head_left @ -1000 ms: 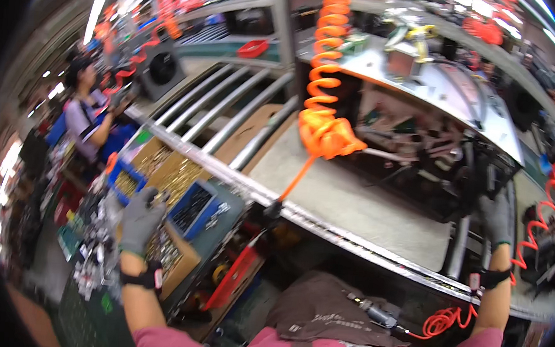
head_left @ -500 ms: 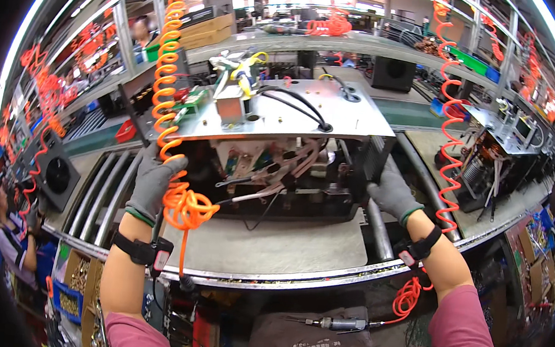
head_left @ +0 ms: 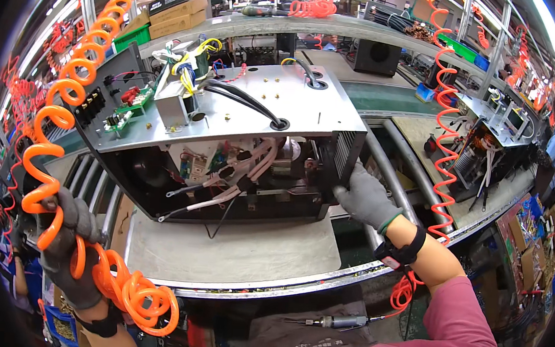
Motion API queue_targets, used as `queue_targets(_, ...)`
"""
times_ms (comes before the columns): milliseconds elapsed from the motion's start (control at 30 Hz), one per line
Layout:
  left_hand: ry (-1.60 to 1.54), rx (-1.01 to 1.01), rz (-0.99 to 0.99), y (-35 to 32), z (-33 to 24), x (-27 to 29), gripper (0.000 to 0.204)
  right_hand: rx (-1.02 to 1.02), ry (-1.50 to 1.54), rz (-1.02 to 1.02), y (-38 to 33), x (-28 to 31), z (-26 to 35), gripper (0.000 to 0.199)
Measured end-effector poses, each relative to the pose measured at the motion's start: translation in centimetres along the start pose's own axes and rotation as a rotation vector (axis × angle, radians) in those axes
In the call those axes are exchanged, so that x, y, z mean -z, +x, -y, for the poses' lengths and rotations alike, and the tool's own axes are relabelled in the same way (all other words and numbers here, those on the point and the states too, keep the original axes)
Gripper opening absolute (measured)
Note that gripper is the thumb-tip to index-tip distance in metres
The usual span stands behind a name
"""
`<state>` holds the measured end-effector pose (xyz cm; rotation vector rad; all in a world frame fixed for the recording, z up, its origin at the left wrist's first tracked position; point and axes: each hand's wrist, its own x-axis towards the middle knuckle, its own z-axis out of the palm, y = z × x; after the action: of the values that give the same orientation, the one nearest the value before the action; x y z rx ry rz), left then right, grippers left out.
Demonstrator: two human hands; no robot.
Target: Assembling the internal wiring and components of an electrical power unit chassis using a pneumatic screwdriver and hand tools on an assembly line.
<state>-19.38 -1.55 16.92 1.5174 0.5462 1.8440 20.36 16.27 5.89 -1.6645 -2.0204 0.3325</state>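
A black metal machine housing (head_left: 261, 210) with a silver top plate (head_left: 335, 103) stands at an angle on the bench, its near side exposing wires, boards and pale cables with ring lugs. My right hand (head_left: 370, 200), in a grey glove, lies against the vented right side panel (head_left: 347, 156), thumb apart from the fingers, some fingertips hidden by the panel. At the lower left, my gloved left hand (head_left: 72, 255) is curled around an orange coiled air hose (head_left: 144, 297); loops of the hose cover part of the fingers. White and yellow wires (head_left: 191, 69) stick up from the plate.
Metal rollers (head_left: 408, 167) flank the pale board (head_left: 239, 252) under the housing. Another opened machine (head_left: 488, 144) stands to the right. A red coiled hose (head_left: 447, 154) hangs between them. An air screwdriver (head_left: 337, 322) lies by my lap, and parts bins (head_left: 532, 252) sit at the right.
My left hand has left the housing's left side and moved down and left, taking the orange hose. The housing sits further left in view and turned, while my right hand stays at its right side.
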Motion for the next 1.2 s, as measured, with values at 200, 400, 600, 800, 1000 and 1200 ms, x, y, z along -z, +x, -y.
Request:
queue_targets(200, 0.220, -0.097, -0.127, -0.2, 2.7, -6.0, 0.046, 0.072, -0.016, 0.121, 1.2, -0.6, -0.7, 0.088)
queue_targets(400, 0.342, -0.005, -0.181, -0.5, 6.4, -15.1, 0.047, 0.224, 0.060, 0.243, 1.6, -0.6, -1.8, 0.101)
queue_targets(600, 0.376, 0.193, -0.153, -0.2, 9.9, -21.4, 0.045, 0.380, 0.288, 0.186, 2.6, -4.3, -4.1, 0.098)
queue_targets(800, 0.482, 0.274, -0.179, 1.0, 11.5, -21.1, 0.033, 0.674, 0.273, 0.171, 4.8, -8.5, 0.4, 0.108)
queue_targets(1000, 0.530, 0.304, -0.203, 0.9, 12.5, -20.3, 0.034, 0.748, 0.753, 0.728, 4.3, -6.6, 1.4, 0.046)
queue_targets(1200, 0.517, 0.355, -0.165, 1.2, 13.5, -20.7, 0.033, 1.002, 0.660, 1.145, -5.2, -1.5, -11.3, 0.034)
